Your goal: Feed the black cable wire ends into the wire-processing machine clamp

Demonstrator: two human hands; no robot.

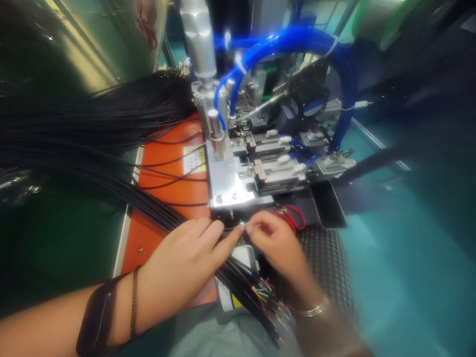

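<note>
- The thin wire end (245, 225) is lying between the two hands, just beside the front edge of the metal plate (226, 186); its exact shape is too small to tell.
- The right hand (277, 243) is coming to it from 4 o'clock; its grip is closing together on the wire end, probably for fine control.
- The left hand (182, 263) is reaching from 8 o'clock, its index finger touching near the wire end, perhaps for steadying it. Its thumb is hiding, so I cannot tell if this grip is closing.
- The black cable bundle (154, 208) is passing under the left hand toward 5 o'clock, its coloured wires (262, 292) pointing near the person, likely for easy picking.
- The red cord (293, 215) is lying at 2 o'clock, beside the black tray (329, 206).
- At 12 o'clock, the blue tubes (293, 37) are arching above the machine, seemingly keeping the working area free.
</note>
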